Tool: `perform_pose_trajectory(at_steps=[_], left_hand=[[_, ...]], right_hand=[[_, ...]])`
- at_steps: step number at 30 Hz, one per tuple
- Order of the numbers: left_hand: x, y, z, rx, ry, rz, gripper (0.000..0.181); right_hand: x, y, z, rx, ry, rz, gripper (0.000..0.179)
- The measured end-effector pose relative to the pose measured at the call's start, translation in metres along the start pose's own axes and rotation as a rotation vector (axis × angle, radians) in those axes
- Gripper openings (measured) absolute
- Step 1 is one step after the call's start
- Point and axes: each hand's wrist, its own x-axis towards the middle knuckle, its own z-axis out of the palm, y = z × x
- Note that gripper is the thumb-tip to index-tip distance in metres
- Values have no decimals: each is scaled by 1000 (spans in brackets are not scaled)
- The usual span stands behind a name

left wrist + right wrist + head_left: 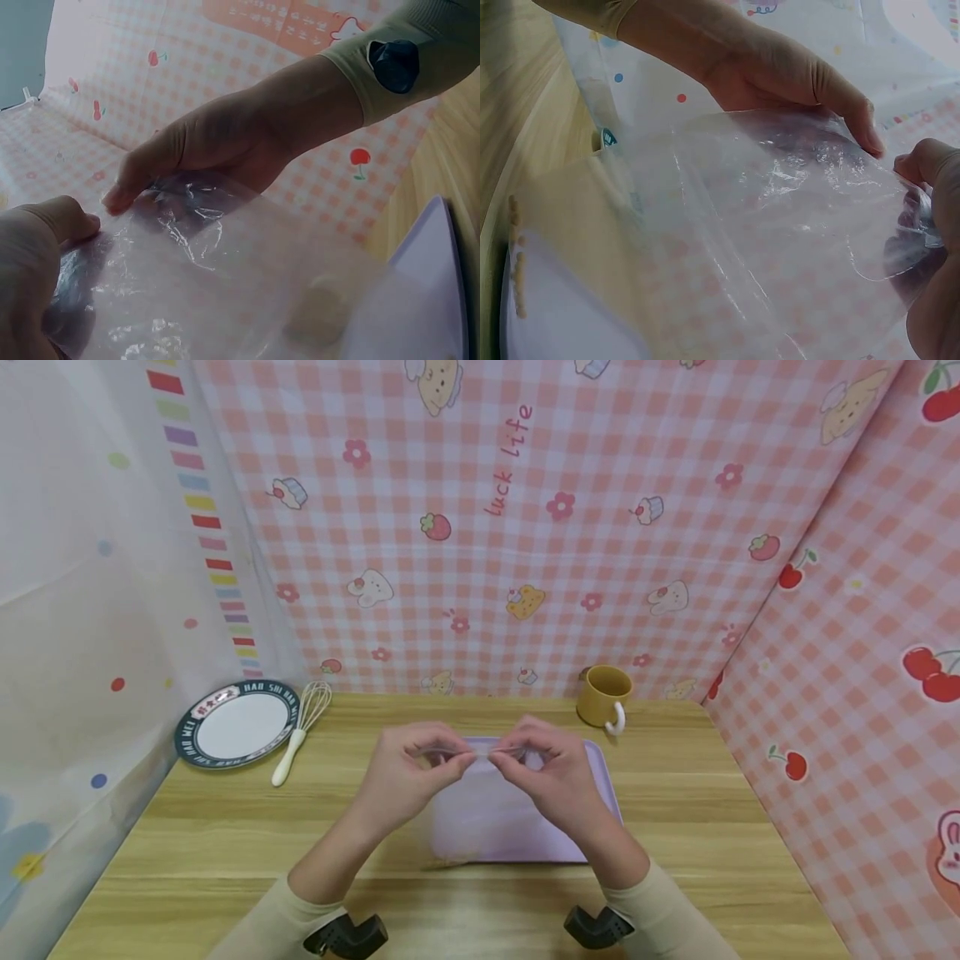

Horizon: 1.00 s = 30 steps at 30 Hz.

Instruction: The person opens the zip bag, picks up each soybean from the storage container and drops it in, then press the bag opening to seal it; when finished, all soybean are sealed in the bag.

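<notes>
A clear plastic bag (795,217) hangs between my two hands, its film glossy and wrinkled near the top. My left hand (412,768) pinches the upper edge of the bag between thumb and fingers. Close beside it, with thumb tips nearly meeting, my right hand (551,772) pinches the same edge. Through the film, fingers of both hands show in the wrist views. Small brown pieces (517,259) line up along the bag's lower end; their kind cannot be told. Below the bag lies a lilac tray (606,781) on the wooden table, partly covered by my hands.
Behind the tray, at the right, stands a mustard mug (600,697) with a white handle. A dark-rimmed white plate (240,724) lies at the back left, with a white-handled whisk (300,735) next to it. Patterned cloth walls (480,552) enclose the table (705,827).
</notes>
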Motion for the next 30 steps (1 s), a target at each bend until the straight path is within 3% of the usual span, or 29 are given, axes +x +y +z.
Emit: perform_pose_trajectory(at_steps=[5,12,17,30], left_hand=[[0,3,3,7,-7,-17,7],[0,5,6,23,9,-9,8],[0,5,9,31,6,12,9],[-1,7,-4,94,9,-6,7]], right_hand=[[1,-2,2,-33,10,-18,18],[1,-1,6,-14,-3,-34,6],[0,2,8,-25,6,-46,19],[-7,-5,-13,-60,31,73,19]])
